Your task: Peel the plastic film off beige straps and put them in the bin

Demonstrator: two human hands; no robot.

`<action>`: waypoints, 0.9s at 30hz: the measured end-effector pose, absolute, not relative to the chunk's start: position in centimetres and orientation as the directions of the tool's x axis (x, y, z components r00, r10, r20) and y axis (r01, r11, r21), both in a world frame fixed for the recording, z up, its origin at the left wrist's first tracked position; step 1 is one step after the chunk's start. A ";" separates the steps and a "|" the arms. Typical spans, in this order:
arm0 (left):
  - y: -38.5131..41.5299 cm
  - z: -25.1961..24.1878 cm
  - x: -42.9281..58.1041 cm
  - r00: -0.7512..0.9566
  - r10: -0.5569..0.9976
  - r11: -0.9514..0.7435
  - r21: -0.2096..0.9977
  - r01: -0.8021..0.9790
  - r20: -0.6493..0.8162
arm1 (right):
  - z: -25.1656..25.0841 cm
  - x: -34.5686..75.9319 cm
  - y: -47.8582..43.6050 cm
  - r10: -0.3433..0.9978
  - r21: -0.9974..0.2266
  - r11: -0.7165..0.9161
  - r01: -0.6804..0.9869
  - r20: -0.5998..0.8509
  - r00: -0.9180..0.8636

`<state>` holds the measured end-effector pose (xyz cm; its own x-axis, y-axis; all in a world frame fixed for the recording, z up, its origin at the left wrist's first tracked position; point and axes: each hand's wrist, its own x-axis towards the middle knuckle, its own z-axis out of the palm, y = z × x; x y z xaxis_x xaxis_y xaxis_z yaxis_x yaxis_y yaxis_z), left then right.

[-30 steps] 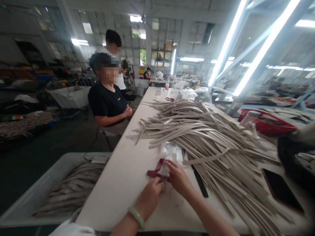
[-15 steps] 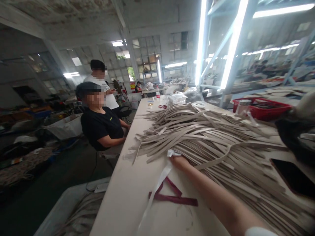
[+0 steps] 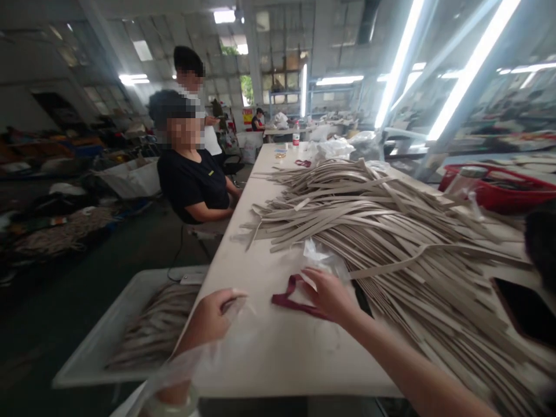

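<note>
My left hand point(image 3: 212, 315) is at the table's left edge, thumb and fingers closed on a thin, see-through plastic strip point(image 3: 237, 310). More clear film point(image 3: 182, 365) crosses my left forearm, and a pale roll-like ring point(image 3: 174, 405) shows by that wrist, cut off by the frame. My right hand point(image 3: 330, 295) is over the table with its fingers apart. Under and beside its fingers lies a folded maroon strap point(image 3: 289, 298). Crumpled clear plastic point(image 3: 321, 255) lies just beyond that hand, against a large heap of grey-beige flat straps point(image 3: 373, 226).
A dark phone point(image 3: 525, 310) lies right of the straps. Farther back are a red basket point(image 3: 499, 188), plastic bags point(image 3: 339, 147) and a bottle point(image 3: 296, 134). One person point(image 3: 195, 179) sits at the table's left side, another stands behind. A pale bin point(image 3: 82, 368) stands below left.
My left hand has come into view at the left. My right hand no longer grips the white strip's end; its fingers have spread beside the maroon strap. The view has shifted.
</note>
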<state>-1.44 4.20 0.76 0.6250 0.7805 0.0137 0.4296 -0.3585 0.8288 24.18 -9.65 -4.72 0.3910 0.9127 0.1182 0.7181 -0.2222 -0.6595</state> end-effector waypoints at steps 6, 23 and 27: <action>1.3 -0.4 1.0 0.756 0.635 -0.578 0.747 0.328 0.159 | -5.8 14.3 -10.5 0.966 -0.878 -0.171 -0.448 -0.239 0.101; 0.3 -3.0 0.9 0.677 0.700 0.189 0.973 0.132 -0.228 | -6.4 13.7 -12.4 0.955 -0.885 -0.223 -0.409 -0.282 0.090; 1.3 -4.0 0.1 0.672 0.685 0.227 0.959 0.171 -0.281 | -6.5 22.6 -15.7 0.648 -0.895 -0.055 -0.443 -0.370 0.666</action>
<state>0.06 1.26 -3.96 0.6718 0.6852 -0.2814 0.1705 0.2267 0.9589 22.61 -15.71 -6.54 0.6656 0.6482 -0.3698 -0.4434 -0.0550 -0.8946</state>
